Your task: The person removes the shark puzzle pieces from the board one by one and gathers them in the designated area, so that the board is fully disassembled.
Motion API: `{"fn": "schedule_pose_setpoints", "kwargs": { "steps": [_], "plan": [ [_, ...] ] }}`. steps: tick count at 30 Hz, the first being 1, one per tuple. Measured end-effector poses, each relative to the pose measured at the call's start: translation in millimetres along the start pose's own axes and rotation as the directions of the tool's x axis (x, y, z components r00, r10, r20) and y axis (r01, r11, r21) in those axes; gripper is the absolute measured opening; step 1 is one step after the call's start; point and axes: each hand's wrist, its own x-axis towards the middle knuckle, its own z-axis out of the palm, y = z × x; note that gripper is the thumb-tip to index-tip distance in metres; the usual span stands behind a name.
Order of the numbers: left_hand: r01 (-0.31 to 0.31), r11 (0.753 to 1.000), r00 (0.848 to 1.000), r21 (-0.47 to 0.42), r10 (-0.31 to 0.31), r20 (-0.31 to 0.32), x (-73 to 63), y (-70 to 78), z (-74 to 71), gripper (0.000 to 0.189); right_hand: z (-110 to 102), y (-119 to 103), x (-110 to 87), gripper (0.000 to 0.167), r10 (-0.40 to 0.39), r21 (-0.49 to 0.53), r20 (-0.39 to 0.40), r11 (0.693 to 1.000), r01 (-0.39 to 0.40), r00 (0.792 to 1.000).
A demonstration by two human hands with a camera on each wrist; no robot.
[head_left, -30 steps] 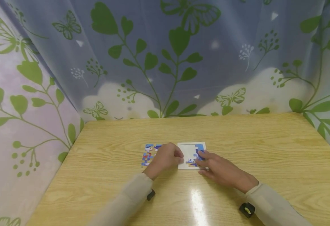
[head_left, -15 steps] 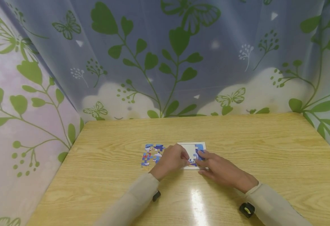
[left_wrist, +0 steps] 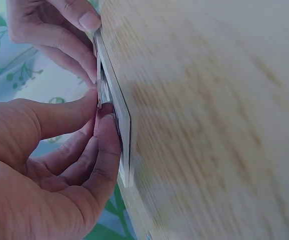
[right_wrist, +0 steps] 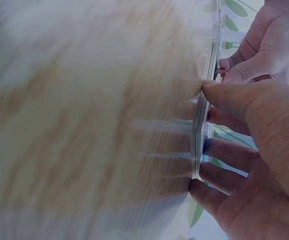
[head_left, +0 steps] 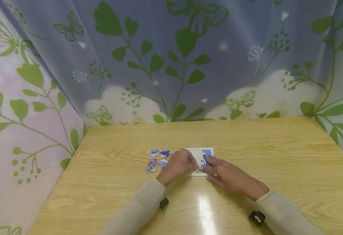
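Note:
A white jigsaw tray (head_left: 201,148) lies on the table, with blue picture pieces (head_left: 208,152) filling its right side and pale board bare to their left. My left hand (head_left: 178,164) pinches a small jigsaw piece (left_wrist: 100,104) between thumb and fingertips, low over the tray's front part; fingers hide most of it. From the right, my right hand (head_left: 228,176) steadies the tray. Its fingers spread over the right side and edge, and its thumb (right_wrist: 222,92) touches the near edge. Loose jigsaw pieces (head_left: 153,162) lie left of the tray, partly behind my left hand.
The wooden table (head_left: 115,195) extends around the tray on all sides. A patterned curtain (head_left: 148,81) hangs along the table's back edge, and another cloth (head_left: 27,130) hangs at the left. Each sleeve carries a black wrist device (head_left: 257,218).
My left hand has moved right, from the tray's left edge to beside the placed pieces, and stays about there over the last half second. The right hand keeps its place on the tray.

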Motion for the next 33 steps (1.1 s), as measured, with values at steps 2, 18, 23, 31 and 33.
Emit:
{"fn": "schedule_pose_setpoints", "kwargs": {
  "steps": [2, 18, 23, 31, 33],
  "plan": [
    [0.014, 1.0, 1.0, -0.003, -0.014, 0.002, 1.0, -0.2, 0.2, 0.008, 0.0, 0.2, -0.1, 0.038, 0.003, 0.001, 0.002, 1.0, -0.003, 1.0],
    [0.064, 0.997, 0.998, -0.036, -0.064, 0.0, 2.8, -1.1, -1.5, 0.007, 1.1, 2.1, -0.7, 0.039, -0.02, 0.011, -0.006, 1.0, 0.02, 1.0],
    [0.091, 0.995, 0.996, -0.04, -0.091, 0.007, 1.7, -1.4, -3.1, 0.006, 1.3, 1.9, -0.5, 0.04, -0.019, 0.033, 0.01, 0.999, 0.018, 1.0],
    [0.095, 0.994, 0.995, -0.045, -0.094, 0.011, 1.2, -0.5, -3.2, 0.005, 0.4, 1.9, -0.8, 0.039, -0.011, 0.052, 0.015, 0.999, 0.01, 1.0],
    [0.09, 0.994, 0.996, -0.055, -0.089, 0.009, 1.0, 0.4, -3.8, 0.004, 0.0, 1.9, -1.1, 0.039, -0.009, 0.058, 0.014, 0.998, 0.008, 1.0]
  ]
}}
